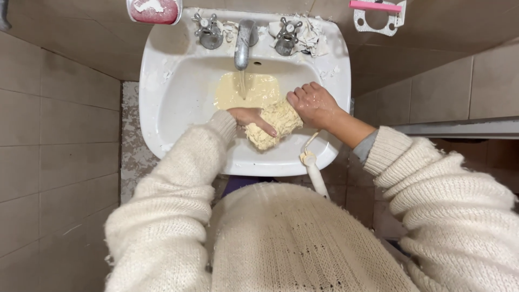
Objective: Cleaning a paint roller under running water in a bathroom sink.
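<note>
- The mop head [272, 124] is a pale yellow, shaggy, wet bundle.
- It lies in the white sink [178, 92], long axis diagonal from lower left to upper right.
- The left hand [250, 117] and the right hand [313, 105] each clasp one end.

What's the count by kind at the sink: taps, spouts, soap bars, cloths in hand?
Cross-handled metal taps: 2
Metal spout, water running: 1
Pink soap bar in dish: 1
Wet cream knitted cloth, held by both hands: 1
Total: 5
</note>
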